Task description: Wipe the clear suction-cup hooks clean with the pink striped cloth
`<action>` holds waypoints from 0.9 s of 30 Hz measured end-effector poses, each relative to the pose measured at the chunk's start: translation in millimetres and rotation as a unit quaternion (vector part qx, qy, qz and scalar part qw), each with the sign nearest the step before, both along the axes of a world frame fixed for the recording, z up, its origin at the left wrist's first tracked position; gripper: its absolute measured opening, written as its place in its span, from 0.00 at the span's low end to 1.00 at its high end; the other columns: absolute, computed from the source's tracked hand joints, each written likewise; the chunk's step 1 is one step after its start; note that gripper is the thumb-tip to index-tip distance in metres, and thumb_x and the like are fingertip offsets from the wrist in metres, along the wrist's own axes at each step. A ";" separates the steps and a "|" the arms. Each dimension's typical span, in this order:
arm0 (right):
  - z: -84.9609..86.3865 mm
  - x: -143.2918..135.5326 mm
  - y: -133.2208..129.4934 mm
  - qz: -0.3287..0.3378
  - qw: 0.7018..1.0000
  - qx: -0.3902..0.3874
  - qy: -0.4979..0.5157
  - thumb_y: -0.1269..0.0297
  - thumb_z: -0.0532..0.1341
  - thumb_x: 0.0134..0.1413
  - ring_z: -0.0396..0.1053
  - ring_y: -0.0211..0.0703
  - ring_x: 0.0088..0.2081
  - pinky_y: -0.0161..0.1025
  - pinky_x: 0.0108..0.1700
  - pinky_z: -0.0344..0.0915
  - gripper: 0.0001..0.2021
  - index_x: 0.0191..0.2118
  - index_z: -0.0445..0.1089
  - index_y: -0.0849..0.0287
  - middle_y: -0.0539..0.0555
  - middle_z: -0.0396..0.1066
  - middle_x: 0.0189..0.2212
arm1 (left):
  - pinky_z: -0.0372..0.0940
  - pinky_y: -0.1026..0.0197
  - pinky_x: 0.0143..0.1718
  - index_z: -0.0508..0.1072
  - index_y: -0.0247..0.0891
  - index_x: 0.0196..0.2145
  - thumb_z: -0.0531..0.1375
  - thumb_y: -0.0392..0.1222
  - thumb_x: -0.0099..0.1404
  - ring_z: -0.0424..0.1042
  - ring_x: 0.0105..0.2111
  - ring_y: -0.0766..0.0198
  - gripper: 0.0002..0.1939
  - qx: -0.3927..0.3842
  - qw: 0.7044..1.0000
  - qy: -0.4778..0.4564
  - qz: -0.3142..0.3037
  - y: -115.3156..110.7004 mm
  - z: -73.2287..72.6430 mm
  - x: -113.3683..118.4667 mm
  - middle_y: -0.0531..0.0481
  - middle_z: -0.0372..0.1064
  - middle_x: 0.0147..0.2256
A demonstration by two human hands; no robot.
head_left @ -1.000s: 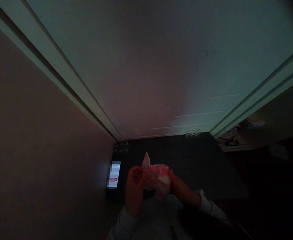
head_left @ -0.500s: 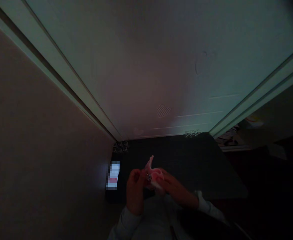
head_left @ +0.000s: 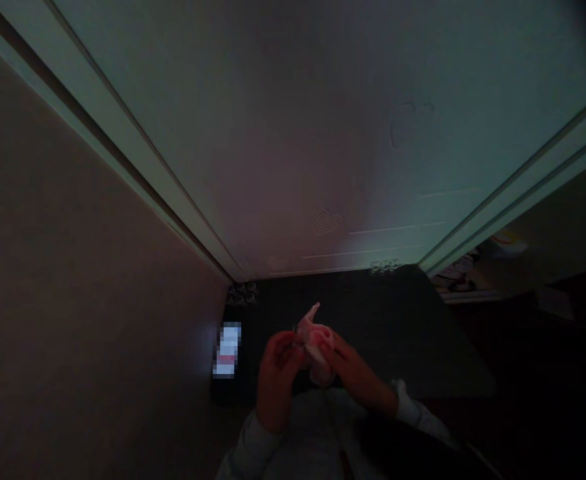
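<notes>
In the dim light my right hand (head_left: 355, 373) is closed on a bunched pink cloth (head_left: 317, 340), with one tip of it pointing up and away. My left hand (head_left: 277, 373) has its fingers pinched against the cloth's left side. A thin shiny metal piece (head_left: 297, 329) sticks out at those fingertips; its lower part is hidden, and its exact kind is too dark to tell. Both hands are close together above a dark tabletop (head_left: 387, 333), near my body.
Small looped metal pieces lie in a cluster (head_left: 243, 293) at the back left and another cluster (head_left: 385, 267) at the back right. A lit phone (head_left: 227, 350) rests at the left edge. A pale panel (head_left: 273, 167) with heart patterns rises behind; a wall (head_left: 97, 300) stands left.
The cloth has turned a little, its tip shifting right and upward. My left hand has moved slightly right, and the metal piece now shows above its fingertips.
</notes>
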State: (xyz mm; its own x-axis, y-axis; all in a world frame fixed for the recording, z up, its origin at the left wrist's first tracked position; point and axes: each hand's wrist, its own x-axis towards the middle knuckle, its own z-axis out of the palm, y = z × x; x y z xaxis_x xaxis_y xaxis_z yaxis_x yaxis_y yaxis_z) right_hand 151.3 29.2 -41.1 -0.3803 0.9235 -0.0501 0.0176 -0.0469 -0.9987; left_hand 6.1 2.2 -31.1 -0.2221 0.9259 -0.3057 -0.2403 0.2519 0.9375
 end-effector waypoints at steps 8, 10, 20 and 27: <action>0.0 2.5 2.7 -0.001 1.000 0.003 -0.011 0.49 0.55 0.56 0.62 0.40 0.32 0.37 0.37 0.60 0.17 0.29 0.70 0.57 0.50 0.64 0.29 | 0.66 0.62 0.36 0.76 0.38 0.36 0.65 0.39 0.51 0.72 0.34 0.61 0.12 0.012 0.997 0.063 -0.039 -0.2 13.1 -5.6 0.49 0.74 0.34; -0.2 2.7 1.9 -0.004 1.000 -0.006 -0.010 0.49 0.56 0.55 0.59 0.38 0.29 0.36 0.33 0.58 0.17 0.27 0.67 0.58 0.49 0.61 0.26 | 0.65 0.61 0.38 0.76 0.38 0.35 0.65 0.39 0.52 0.72 0.36 0.60 0.11 0.022 0.996 0.072 -0.042 0.3 14.2 -7.2 0.48 0.74 0.35; 0.5 10.0 3.1 -0.037 0.994 -0.089 0.052 0.46 0.60 0.48 0.58 0.36 0.26 0.33 0.28 0.57 0.18 0.30 0.63 0.57 0.47 0.61 0.25 | 0.67 0.63 0.35 0.70 0.40 0.34 0.66 0.40 0.50 0.73 0.32 0.63 0.13 0.050 0.998 0.032 -0.035 -3.9 19.0 -5.2 0.52 0.73 0.30; 5.7 9.2 2.3 -0.055 0.989 -0.114 0.071 0.52 0.66 0.41 0.61 0.37 0.27 0.35 0.31 0.60 0.17 0.34 0.65 0.57 0.47 0.64 0.27 | 0.67 0.62 0.36 0.72 0.39 0.36 0.65 0.41 0.52 0.74 0.34 0.61 0.13 0.024 0.997 0.054 -0.045 -2.9 21.7 -7.3 0.50 0.76 0.32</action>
State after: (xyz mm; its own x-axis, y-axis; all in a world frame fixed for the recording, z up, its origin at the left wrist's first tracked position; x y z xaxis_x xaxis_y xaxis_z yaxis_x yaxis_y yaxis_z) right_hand 160.5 31.5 -35.4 -0.2961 0.9308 -0.2143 -0.1403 -0.2643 -0.9542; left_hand -1.2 -0.7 -9.5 -0.1672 0.9564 -0.2396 -0.1155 0.2224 0.9681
